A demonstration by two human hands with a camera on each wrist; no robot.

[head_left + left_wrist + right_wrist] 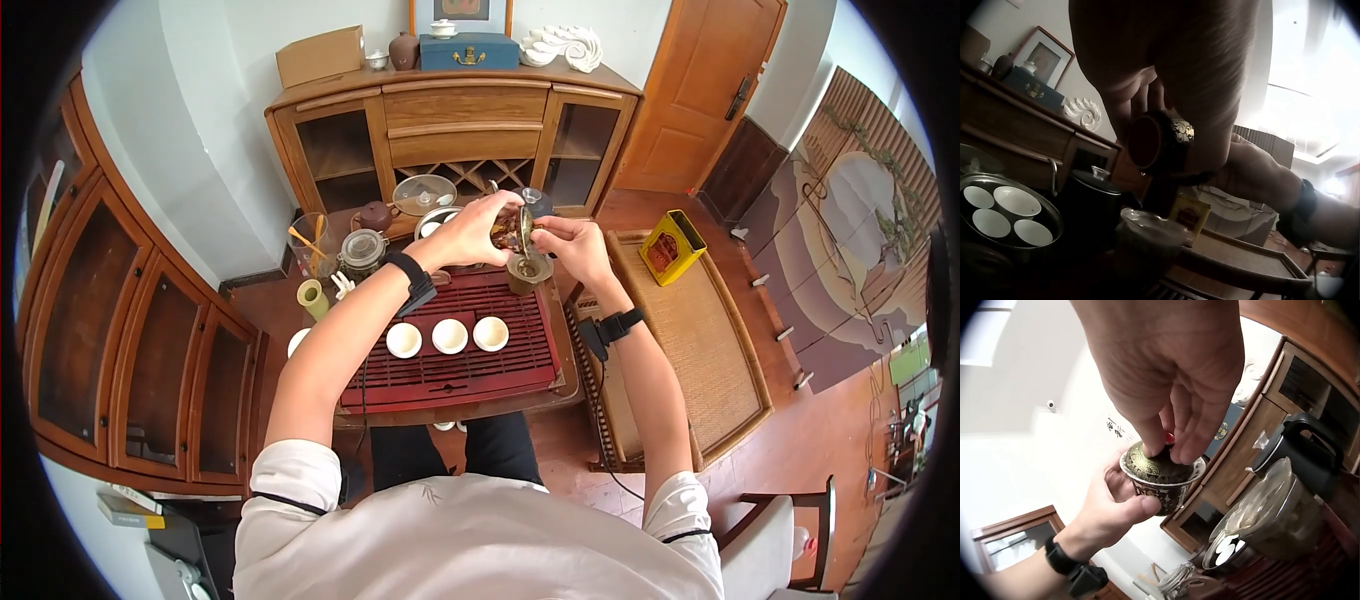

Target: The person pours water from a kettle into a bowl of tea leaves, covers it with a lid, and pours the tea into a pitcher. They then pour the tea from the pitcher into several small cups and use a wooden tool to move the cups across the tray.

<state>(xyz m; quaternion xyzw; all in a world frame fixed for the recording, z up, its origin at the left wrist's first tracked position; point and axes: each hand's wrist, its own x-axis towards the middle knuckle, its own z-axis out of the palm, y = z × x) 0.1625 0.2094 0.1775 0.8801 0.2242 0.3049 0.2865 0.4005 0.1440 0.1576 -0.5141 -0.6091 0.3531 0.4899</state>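
Both hands hold a dark, gold-patterned lidded tea bowl [515, 230] tilted over a glass pitcher [527, 270] at the far edge of the red slatted tea tray [450, 378]. My left hand [488, 232] grips the bowl's body. My right hand [546, 232] pinches the lid. In the right wrist view the right fingertips [1175, 440] close on the red knob of the lid [1154, 465], and the left hand [1116, 509] cups the bowl from below. The left wrist view shows the bowl [1160, 140] on its side above the pitcher [1147, 234]. Three white cups [450, 336] stand in a row on the tray.
A steel bowl with several white cups [1004, 209] and a black kettle [1091, 200] stand beyond the tray. A small brown teapot [375, 215] and glass jars [362, 250] sit at the left. A yellow tin [672, 247] lies on the woven mat [700, 350] at right. A wooden cabinet [460, 120] is behind.
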